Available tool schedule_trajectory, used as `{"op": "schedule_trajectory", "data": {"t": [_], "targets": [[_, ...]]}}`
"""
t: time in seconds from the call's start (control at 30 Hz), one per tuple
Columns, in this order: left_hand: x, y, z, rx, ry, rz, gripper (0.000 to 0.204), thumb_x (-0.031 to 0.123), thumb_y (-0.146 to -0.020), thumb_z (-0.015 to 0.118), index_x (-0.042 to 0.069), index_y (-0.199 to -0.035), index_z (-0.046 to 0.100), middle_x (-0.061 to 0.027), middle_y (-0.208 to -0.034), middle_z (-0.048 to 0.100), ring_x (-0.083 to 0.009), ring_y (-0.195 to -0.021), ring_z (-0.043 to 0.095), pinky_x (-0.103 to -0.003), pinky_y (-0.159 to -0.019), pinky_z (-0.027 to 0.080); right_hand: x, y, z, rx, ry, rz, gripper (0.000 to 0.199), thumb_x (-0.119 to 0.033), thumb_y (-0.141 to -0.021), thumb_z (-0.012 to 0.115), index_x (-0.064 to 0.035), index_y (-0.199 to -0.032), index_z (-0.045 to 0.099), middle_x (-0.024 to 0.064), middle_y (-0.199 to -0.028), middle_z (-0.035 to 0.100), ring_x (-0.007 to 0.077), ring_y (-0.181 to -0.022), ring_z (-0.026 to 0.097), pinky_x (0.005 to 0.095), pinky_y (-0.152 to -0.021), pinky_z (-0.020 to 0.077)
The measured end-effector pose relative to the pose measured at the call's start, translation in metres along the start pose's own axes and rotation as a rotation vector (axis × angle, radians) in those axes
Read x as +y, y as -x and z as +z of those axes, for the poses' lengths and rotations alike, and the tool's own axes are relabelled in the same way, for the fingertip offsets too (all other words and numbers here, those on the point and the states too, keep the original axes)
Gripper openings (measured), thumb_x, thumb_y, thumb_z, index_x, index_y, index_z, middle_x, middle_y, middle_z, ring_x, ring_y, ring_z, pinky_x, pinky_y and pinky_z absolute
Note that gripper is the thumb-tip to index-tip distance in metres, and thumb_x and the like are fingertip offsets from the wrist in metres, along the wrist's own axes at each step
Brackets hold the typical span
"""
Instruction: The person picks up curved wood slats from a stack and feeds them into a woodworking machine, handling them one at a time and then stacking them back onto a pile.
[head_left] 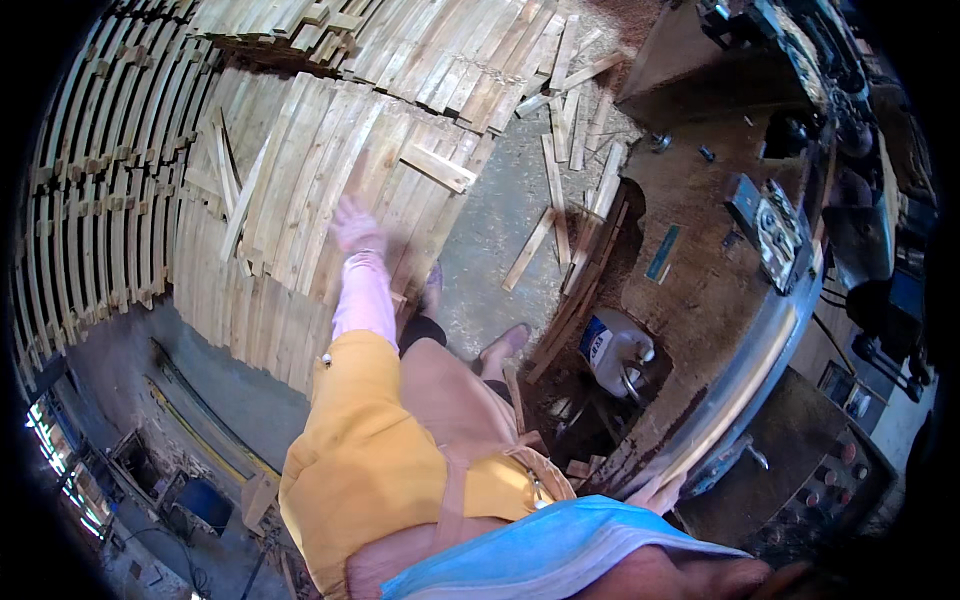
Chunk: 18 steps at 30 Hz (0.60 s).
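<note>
My left hand (357, 230), in a pale glove with a pink sleeve, reaches out over a broad stack of wooden boards (315, 150). It is blurred by motion, but its fingers look spread and nothing shows in them. At the lower right, my right hand (657, 492) is closed around the near end of a long wooden strip (745, 385). That strip lies along the curved metal edge of a machine table (690, 290). My right fingers are partly hidden behind a blue face mask (560, 545). A short loose board (438, 167) rests on top of the stack.
Racked strips (100, 220) rise on the left. Loose offcuts (556, 200) litter the floor between stack and machine. A white jug (615, 350) stands beneath the table by my feet. A metal fixture (778, 235) sits on the tabletop. A dark box with knobs (800, 480) is at the right.
</note>
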<state>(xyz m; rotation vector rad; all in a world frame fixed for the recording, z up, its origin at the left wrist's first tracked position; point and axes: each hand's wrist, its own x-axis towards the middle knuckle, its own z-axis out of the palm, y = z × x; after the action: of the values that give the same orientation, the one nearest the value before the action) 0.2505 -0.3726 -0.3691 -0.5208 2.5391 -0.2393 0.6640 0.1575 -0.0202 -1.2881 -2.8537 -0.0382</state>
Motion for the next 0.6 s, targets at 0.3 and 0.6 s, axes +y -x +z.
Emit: {"op": "schedule_trajectory", "data": {"t": [0.3,0.6], "targets": [[-0.021,-0.011,0.052,0.092,0.118,0.074,0.075,0.027,-0.087,0.064,0.018,-0.156,0.036,-0.0172,-0.162,0.037,-0.0351,-0.148,0.039,-0.046,-0.114,0.040,-0.096,-0.185,-0.003,0.216,-0.341,-0.224,0.053,-0.028,-0.105,0.058,0.0102,-0.141,0.052,0.0344,-0.128,0.063,0.0445,-0.116,0.063,0.0478,-0.101,0.0470],[0.164,0.169,-0.170,-0.209,1.610,0.358,0.046,0.019,-0.081,0.078,0.001,-0.121,0.062,-0.0113,-0.101,0.071,-0.0236,-0.088,0.068,-0.039,-0.079,0.056,-0.185,-0.222,0.022,0.148,-0.566,-0.632,0.041,-0.006,-0.089,0.070,0.0003,-0.129,0.067,0.0188,-0.116,0.070,0.0294,-0.108,0.066,0.0400,-0.093,0.0514]]}}
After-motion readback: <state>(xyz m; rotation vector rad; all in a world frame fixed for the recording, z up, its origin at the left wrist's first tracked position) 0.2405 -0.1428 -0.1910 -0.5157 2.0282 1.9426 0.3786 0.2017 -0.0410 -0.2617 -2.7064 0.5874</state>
